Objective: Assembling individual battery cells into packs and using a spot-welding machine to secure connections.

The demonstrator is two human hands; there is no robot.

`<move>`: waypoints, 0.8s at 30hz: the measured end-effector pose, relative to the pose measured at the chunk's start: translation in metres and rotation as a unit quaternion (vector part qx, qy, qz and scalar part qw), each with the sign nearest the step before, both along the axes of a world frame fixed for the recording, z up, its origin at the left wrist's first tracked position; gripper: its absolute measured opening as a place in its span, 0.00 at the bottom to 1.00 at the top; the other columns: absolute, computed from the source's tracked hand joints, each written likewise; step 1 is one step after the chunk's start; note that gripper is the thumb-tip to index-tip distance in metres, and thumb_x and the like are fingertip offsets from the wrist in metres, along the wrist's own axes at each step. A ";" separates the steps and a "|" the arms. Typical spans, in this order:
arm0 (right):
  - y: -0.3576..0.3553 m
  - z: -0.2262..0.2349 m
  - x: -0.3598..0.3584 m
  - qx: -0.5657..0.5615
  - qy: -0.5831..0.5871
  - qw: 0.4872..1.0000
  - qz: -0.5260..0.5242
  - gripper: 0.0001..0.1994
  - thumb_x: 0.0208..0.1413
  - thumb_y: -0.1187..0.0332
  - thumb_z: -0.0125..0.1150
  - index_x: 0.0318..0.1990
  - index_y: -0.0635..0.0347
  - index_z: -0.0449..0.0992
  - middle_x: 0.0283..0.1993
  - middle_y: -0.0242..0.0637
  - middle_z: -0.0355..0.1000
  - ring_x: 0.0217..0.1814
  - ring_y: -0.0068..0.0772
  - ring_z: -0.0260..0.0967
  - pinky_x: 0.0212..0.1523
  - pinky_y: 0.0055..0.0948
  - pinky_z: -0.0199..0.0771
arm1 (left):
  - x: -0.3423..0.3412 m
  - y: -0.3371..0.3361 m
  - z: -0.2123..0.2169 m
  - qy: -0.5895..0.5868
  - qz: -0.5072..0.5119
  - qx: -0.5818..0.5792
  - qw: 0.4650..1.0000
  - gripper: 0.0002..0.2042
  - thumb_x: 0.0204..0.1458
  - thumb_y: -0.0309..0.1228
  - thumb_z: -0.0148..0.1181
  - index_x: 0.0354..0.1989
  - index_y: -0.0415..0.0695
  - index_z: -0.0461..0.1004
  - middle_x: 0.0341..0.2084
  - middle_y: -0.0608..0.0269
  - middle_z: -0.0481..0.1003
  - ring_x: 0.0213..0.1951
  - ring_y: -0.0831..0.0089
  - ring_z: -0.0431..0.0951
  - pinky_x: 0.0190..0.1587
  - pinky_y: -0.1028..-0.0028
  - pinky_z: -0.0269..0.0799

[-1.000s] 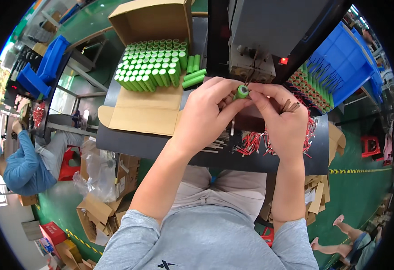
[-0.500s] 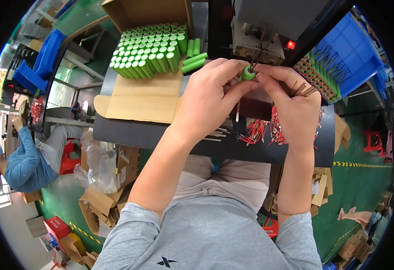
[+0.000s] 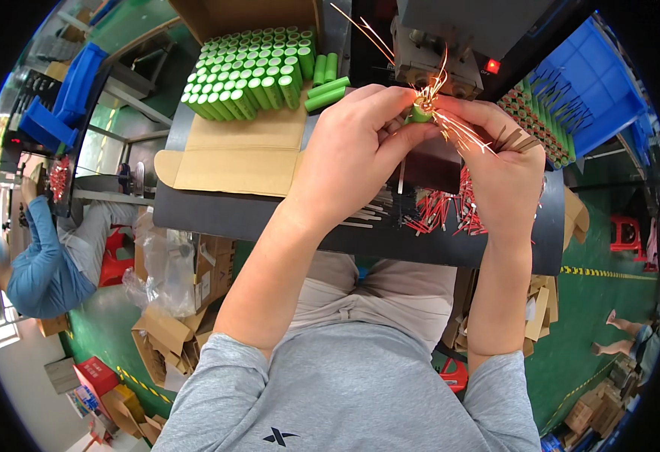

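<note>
Pinched in my left hand (image 3: 356, 147) is a green cylindrical battery cell (image 3: 421, 114), its top end up under the electrodes of a spot welder (image 3: 439, 64). Bright orange sparks (image 3: 429, 94) spray from the cell's top, some across my right fingers. My right hand (image 3: 499, 158) is closed beside the cell, with several thin metal strips (image 3: 520, 140) poking out between its fingers. What its fingertips pinch at the cell is hidden by the glare.
A block of upright green cells (image 3: 251, 71) stands on a cardboard box flap (image 3: 236, 162), with loose cells (image 3: 325, 98) alongside. Red wire leads (image 3: 450, 207) and pale strips (image 3: 368, 215) lie near the table edge. A blue bin (image 3: 586, 90) and wired cells (image 3: 537, 124) sit right.
Sparks have burst out at the cell's top, where there were none before. Both hands still hold the cell at the welder. At far right, a person's legs have shifted.
</note>
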State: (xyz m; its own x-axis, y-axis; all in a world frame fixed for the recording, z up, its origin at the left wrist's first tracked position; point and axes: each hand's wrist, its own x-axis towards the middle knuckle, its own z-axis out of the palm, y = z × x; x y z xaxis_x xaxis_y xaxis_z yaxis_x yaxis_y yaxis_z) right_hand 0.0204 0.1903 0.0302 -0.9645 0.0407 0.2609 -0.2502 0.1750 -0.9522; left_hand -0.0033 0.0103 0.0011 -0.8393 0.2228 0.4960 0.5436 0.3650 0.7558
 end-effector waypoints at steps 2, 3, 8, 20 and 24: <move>-0.003 0.001 0.000 0.005 -0.003 1.000 -0.006 0.08 0.60 0.79 0.68 0.46 0.67 0.86 0.43 0.33 0.83 0.45 0.19 0.77 0.50 0.20 0.77 | 0.001 0.001 0.001 -0.009 0.002 -0.001 1.000 0.15 0.55 0.26 0.71 0.49 0.35 0.79 0.29 0.61 0.76 0.30 0.75 0.80 0.35 0.75 0.77; -0.004 0.003 0.000 0.010 -0.006 1.000 -0.012 0.08 0.60 0.79 0.68 0.46 0.67 0.86 0.43 0.33 0.83 0.44 0.19 0.78 0.50 0.20 0.77 | 0.000 0.001 0.000 -0.007 0.001 0.000 1.000 0.15 0.55 0.26 0.71 0.49 0.35 0.79 0.29 0.61 0.76 0.30 0.75 0.80 0.35 0.75 0.77; -0.006 0.000 -0.002 0.025 0.003 1.000 -0.011 0.08 0.60 0.79 0.69 0.46 0.68 0.86 0.42 0.33 0.84 0.43 0.19 0.78 0.49 0.19 0.77 | -0.001 -0.003 -0.001 -0.037 -0.010 0.017 0.999 0.13 0.56 0.23 0.69 0.49 0.34 0.79 0.31 0.63 0.78 0.32 0.77 0.81 0.35 0.76 0.79; -0.005 0.001 0.009 -0.078 -0.048 0.996 -0.001 0.08 0.65 0.74 0.66 0.47 0.69 0.84 0.41 0.35 0.84 0.43 0.19 0.80 0.45 0.20 0.79 | 0.011 -0.006 0.008 -0.078 -0.027 0.042 0.996 0.12 0.57 0.24 0.69 0.48 0.36 0.80 0.33 0.64 0.77 0.33 0.77 0.79 0.38 0.77 0.76; -0.001 0.004 0.009 -0.082 -0.059 0.995 0.001 0.08 0.65 0.74 0.65 0.47 0.69 0.84 0.41 0.35 0.84 0.42 0.19 0.79 0.45 0.20 0.78 | 0.011 -0.002 0.010 -0.075 -0.037 0.043 0.996 0.13 0.56 0.22 0.70 0.48 0.35 0.79 0.35 0.62 0.78 0.35 0.77 0.80 0.38 0.76 0.77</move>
